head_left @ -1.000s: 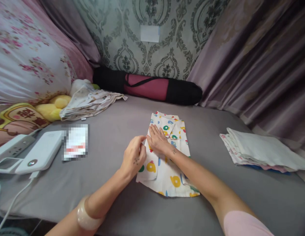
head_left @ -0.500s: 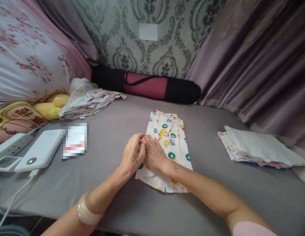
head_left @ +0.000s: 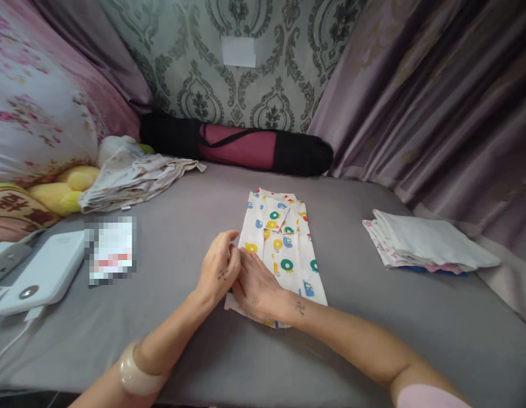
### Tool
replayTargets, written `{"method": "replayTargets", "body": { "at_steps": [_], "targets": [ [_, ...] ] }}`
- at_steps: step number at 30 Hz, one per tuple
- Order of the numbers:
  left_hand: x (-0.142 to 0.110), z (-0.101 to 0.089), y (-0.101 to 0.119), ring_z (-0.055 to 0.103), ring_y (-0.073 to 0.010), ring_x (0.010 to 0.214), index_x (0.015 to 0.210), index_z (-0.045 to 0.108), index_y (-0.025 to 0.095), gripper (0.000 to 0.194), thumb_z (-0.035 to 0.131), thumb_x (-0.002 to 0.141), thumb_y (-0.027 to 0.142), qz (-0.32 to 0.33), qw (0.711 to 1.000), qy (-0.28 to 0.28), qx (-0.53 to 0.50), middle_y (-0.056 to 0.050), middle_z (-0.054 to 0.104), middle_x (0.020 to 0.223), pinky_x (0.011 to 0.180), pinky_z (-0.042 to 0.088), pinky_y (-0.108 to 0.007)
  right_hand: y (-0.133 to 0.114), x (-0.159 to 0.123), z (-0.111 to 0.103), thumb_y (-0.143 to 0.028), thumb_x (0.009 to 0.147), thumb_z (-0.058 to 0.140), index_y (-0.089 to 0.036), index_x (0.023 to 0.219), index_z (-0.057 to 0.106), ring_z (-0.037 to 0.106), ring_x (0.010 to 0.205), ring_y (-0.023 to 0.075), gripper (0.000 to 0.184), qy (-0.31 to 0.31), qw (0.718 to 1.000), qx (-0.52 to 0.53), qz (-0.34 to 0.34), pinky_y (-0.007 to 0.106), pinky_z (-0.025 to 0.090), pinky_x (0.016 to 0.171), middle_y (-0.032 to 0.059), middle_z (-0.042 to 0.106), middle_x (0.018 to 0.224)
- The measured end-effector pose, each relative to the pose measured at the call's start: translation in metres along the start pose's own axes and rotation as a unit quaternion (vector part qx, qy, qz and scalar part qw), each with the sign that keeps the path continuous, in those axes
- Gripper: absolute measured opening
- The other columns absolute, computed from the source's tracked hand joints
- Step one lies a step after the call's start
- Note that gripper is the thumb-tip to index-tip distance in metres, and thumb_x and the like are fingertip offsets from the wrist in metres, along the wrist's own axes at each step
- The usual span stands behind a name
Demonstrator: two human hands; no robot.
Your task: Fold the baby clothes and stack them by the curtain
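Note:
A small white shirt, printed with green, yellow and blue figures, lies folded lengthwise on the grey sheet. Its collar end points away from me, and a folded flap lies across its upper part. My left hand is at the shirt's left edge, fingers curled and closed on the fabric; the fingertips are partly hidden. Flat on the lower left part rests my right hand, its fingers stretched out toward my left hand and touching it. The cloth under the right palm is hidden.
Folded cloths are stacked at the right. On the left are a white power bank with a cable, a blurred packet, crumpled cloths and plush toys. A long black-and-red bag lies along the wall.
The view has shifted, so most things appear farther left. My right hand has slid down the shirt toward its near edge. The left hand stays at the shirt's left edge.

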State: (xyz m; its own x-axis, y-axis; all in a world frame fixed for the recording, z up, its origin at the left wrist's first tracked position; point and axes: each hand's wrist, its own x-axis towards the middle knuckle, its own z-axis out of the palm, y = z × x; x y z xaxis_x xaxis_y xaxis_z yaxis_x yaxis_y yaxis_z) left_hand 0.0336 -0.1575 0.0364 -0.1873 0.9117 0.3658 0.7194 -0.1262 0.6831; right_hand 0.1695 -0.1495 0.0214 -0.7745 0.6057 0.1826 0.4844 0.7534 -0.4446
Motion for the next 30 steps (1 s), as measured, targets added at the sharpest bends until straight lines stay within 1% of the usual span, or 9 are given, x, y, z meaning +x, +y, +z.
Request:
{"method": "replayTargets", "body": {
  "at_steps": [3,5,7,9,12,18,24,27,30],
  "targets": [
    [0.000,0.002,-0.001,0.063,-0.0186,0.089,0.112,0.054,0.018,0.030,0.037,0.088,0.017,0.017,1.000,-0.004,0.011,-0.008,0.064,0.106,0.083,0.052,-0.035,0.005,-0.014,-0.019,-0.033,0.098,0.030,-0.011,0.147,0.029,0.020,0.143,0.0264,0.054,-0.007,0.998,-0.037,0.050,0.049,0.023,0.116,0.0157,0.028,0.154],
    [-0.002,0.005,-0.002,0.063,-0.0190,0.095,0.116,0.053,0.018,0.032,0.035,0.089,0.018,0.053,0.998,-0.025,0.023,-0.009,0.064,0.109,0.085,0.052,-0.036,0.014,-0.029,-0.032,-0.036,0.099,0.028,-0.010,0.150,0.025,0.014,0.145,0.0248,0.057,-0.007,0.993,-0.071,0.098,0.047,0.019,0.118,0.0135,0.021,0.157],
    [-0.006,0.010,-0.005,0.058,-0.0220,0.112,0.124,0.050,0.017,0.035,0.035,0.093,0.022,0.111,0.990,-0.067,0.047,-0.013,0.061,0.121,0.095,0.048,-0.039,0.026,-0.045,-0.041,-0.038,0.099,0.025,-0.012,0.151,0.022,0.011,0.146,0.0235,0.059,-0.008,0.984,-0.101,0.146,0.047,0.016,0.119,0.0108,0.018,0.157],
    [-0.011,0.018,-0.009,0.046,-0.0258,0.130,0.131,0.046,0.015,0.040,0.036,0.095,0.029,0.167,0.973,-0.128,0.091,-0.016,0.053,0.136,0.106,0.040,-0.045,0.037,-0.060,-0.044,-0.041,0.098,0.024,-0.011,0.151,0.023,0.012,0.145,0.0235,0.061,-0.014,0.975,-0.118,0.187,0.047,0.016,0.119,0.0108,0.018,0.157],
    [-0.018,0.028,-0.016,0.035,-0.0279,0.138,0.137,0.043,0.014,0.048,0.033,0.097,0.039,0.202,0.942,-0.208,0.167,-0.016,0.043,0.146,0.112,0.031,-0.049,0.047,-0.073,-0.040,-0.044,0.099,0.022,-0.008,0.150,0.025,0.012,0.145,0.0239,0.063,-0.033,0.969,-0.121,0.214,0.046,0.016,0.119,0.0121,0.018,0.156],
    [-0.017,0.027,-0.014,0.031,-0.0279,0.140,0.140,0.040,0.011,0.053,0.026,0.099,0.041,0.210,0.916,-0.251,0.233,-0.017,0.036,0.150,0.112,0.029,-0.051,0.041,-0.085,-0.046,-0.045,0.099,0.024,-0.010,0.152,0.019,0.010,0.146,0.0215,0.063,-0.051,0.977,-0.083,0.189,0.045,0.015,0.119,0.0107,0.014,0.157],
    [-0.025,-0.002,-0.002,0.034,-0.0270,0.139,0.137,0.043,0.016,0.047,0.030,0.099,0.040,0.262,0.895,-0.299,0.202,-0.014,0.042,0.147,0.112,0.030,-0.050,0.032,-0.132,-0.063,-0.044,0.098,0.033,-0.020,0.153,0.009,0.010,0.145,0.0183,0.065,-0.075,0.987,-0.047,0.133,0.042,0.016,0.120,0.0044,0.012,0.158],
    [-0.034,-0.019,0.001,0.041,-0.0262,0.133,0.137,0.043,0.021,0.046,0.037,0.098,0.042,0.287,0.888,-0.322,0.160,-0.012,0.046,0.143,0.110,0.036,-0.047,0.033,-0.152,-0.072,-0.040,0.097,0.041,-0.025,0.153,0.015,0.019,0.144,0.0185,0.063,-0.063,0.992,-0.024,0.110,0.041,0.023,0.119,0.0033,0.023,0.156],
    [-0.040,-0.029,-0.001,0.053,-0.0245,0.117,0.133,0.048,0.023,0.041,0.044,0.095,0.041,0.280,0.894,-0.323,0.136,-0.011,0.051,0.133,0.099,0.047,-0.041,0.036,-0.163,-0.079,-0.029,0.096,0.048,-0.023,0.147,0.034,0.034,0.138,0.0203,0.054,-0.035,0.995,-0.019,0.088,0.041,0.033,0.115,0.0065,0.041,0.149]
  ]
}}
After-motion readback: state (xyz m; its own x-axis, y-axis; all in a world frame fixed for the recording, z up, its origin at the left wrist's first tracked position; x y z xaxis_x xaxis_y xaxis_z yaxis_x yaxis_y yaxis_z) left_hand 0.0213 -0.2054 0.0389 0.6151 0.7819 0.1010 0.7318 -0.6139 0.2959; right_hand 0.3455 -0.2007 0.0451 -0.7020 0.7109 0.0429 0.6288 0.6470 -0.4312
